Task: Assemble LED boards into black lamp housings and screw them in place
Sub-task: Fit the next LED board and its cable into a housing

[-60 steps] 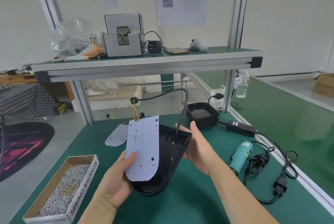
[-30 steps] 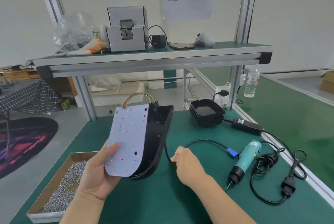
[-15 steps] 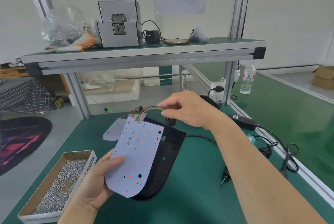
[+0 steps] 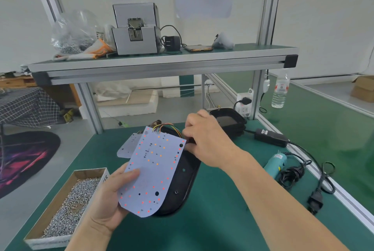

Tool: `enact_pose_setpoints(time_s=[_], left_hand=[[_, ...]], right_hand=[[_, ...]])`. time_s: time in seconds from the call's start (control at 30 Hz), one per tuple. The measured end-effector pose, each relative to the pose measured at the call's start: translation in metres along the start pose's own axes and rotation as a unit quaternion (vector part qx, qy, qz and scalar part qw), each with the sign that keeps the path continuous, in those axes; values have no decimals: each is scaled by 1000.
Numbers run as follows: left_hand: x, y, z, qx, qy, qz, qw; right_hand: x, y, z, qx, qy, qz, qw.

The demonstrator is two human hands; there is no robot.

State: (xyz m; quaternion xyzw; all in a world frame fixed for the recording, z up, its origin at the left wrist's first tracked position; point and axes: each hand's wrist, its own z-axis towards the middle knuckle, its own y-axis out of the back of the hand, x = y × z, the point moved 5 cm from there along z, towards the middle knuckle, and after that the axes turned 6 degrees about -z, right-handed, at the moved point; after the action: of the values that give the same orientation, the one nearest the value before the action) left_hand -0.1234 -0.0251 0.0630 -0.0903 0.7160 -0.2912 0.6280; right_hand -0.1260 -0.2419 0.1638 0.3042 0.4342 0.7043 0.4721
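My left hand [image 4: 113,196] grips a white LED board [image 4: 153,171] with red and orange dots, together with the black lamp housing [image 4: 182,182] behind it, tilted up over the green bench. Coloured wires [image 4: 168,126] run from the board's top edge into the housing. My right hand [image 4: 206,139] reaches over the housing's top end, fingers curled down by the wires; what they pinch is hidden. A second LED board [image 4: 128,146] lies flat behind. A stack of black housings [image 4: 228,121] sits at the back.
A cardboard box of screws [image 4: 66,208] stands at the left front. A teal electric screwdriver [image 4: 276,162] with coiled cable, a black power adapter [image 4: 270,137] and a plug lie at the right. A shelf [image 4: 162,62] above carries a screw feeder and bags.
My right hand left the cable on the bench, rose to the housing's top end and now has dropped lower against the wires. The board and housing tilted slightly in my left hand.
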Motion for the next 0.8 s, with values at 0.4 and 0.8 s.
enact_pose_setpoints(time_s=[0.4,0.8], left_hand=[[2,-11,-3,72,26,108,991],[0,-31,8,104,38,169,979]], right_hand=[[-21,-24,-5,198,-82,89,973],[-35,-41,-10,120,-113,223,961]])
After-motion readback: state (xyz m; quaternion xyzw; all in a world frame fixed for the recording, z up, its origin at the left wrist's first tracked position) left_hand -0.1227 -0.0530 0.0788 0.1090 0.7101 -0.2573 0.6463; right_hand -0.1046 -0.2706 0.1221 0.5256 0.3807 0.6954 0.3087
